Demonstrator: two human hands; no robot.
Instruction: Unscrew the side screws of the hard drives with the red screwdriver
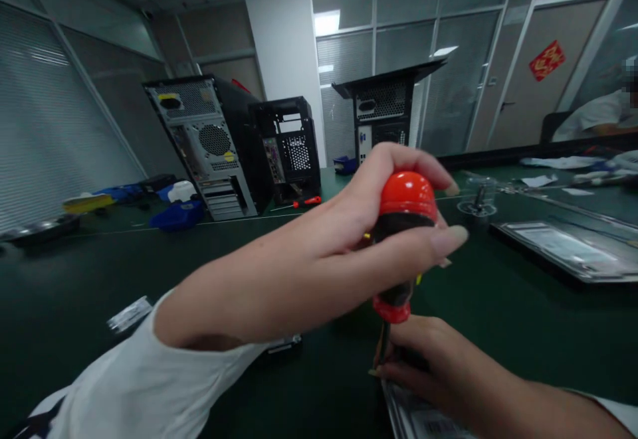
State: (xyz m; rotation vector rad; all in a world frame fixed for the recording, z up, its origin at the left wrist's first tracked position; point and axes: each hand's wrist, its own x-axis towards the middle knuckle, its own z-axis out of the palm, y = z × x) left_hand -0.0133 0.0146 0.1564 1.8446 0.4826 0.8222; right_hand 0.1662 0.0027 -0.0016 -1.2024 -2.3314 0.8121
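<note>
At the near edge of the green work surface [323, 399], a labelled, flat metal unit [423, 419] lies partly under our right hand [438, 352]. Its thumb and finger close in around the screwdriver's lower shaft; we cannot tell whether they pinch the shaft or a tiny part. Our left hand [343, 233] wraps the screwdriver [409, 200], its smooth, rounded red cap glossy over a black grip. The step in hand looks like driver work at the unit's edge, calling for a steady, near-upright shaft and a well-seated tip. Near left lies a small silvery piece [130, 314]. Farther right are a flat metal-and-black case [563, 246] and a clear round plastic holder [477, 203]. Beyond, on the left, a blue bin [177, 215] sits beside a boxy computer tower [214, 140] with perforated metal. Far right, a person [591, 120] wears white.
</note>
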